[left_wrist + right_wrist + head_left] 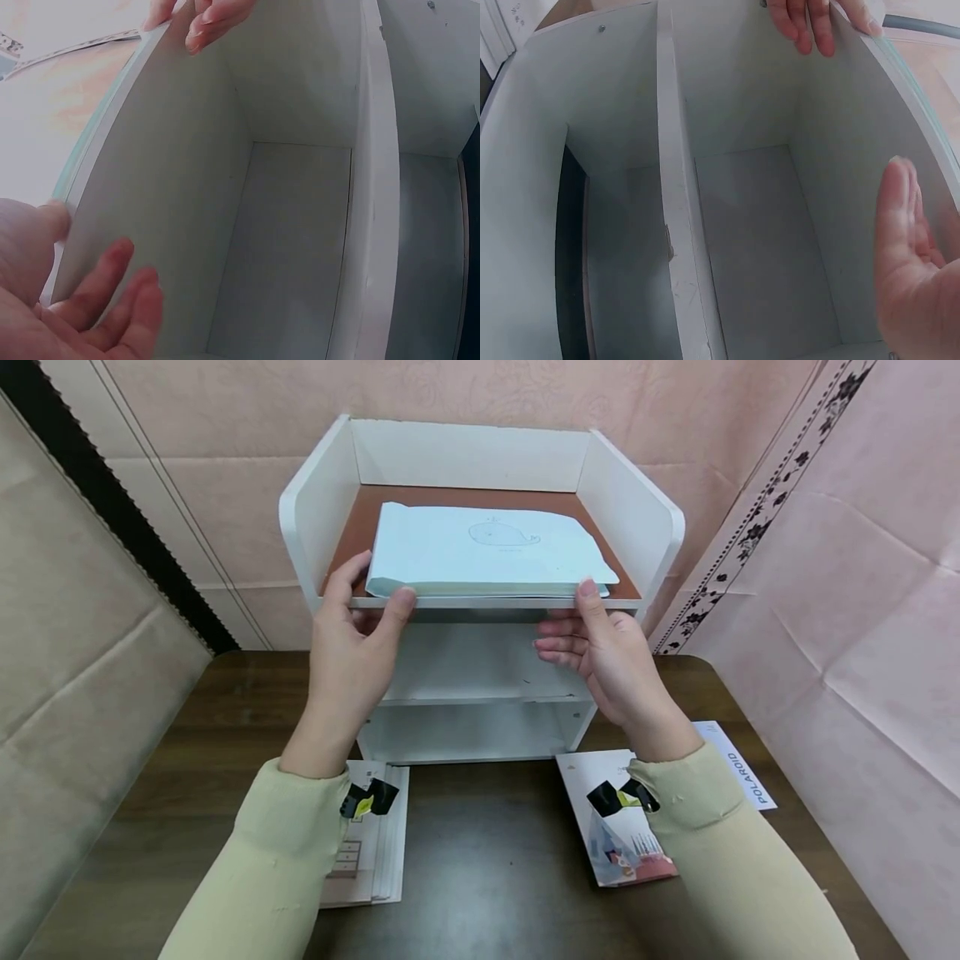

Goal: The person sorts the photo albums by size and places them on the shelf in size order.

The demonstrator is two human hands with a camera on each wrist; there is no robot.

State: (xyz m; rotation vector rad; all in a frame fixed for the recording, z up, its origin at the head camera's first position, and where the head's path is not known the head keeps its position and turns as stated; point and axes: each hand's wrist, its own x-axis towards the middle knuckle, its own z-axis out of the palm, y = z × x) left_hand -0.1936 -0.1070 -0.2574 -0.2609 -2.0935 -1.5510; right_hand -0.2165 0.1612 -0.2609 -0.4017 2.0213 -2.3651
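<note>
A light blue, flat pack of sheets [450, 547] with a whale drawing lies on the brown top board of a white shelf unit [480, 664]. Its front side lines up with the board's front edge. My left hand [348, 647] is at the pack's front left corner, thumb against the front, index finger along the left side, other fingers below the board. At the front right, my right hand [615, 664] touches the pack's edge with its thumb. Its other fingers extend loosely under the board. In the left wrist view, the left fingers [139, 315] hang apart from the board's underside.
Lower shelves [465, 731] stand beneath the top board. On the dark wooden table [480, 860], a stack of booklets [386, 835] lies below my left forearm. A printed booklet [592, 777] and a card marked POLAROID [738, 768] lie by my right sleeve. Pink cloth walls [862, 635] surround the table.
</note>
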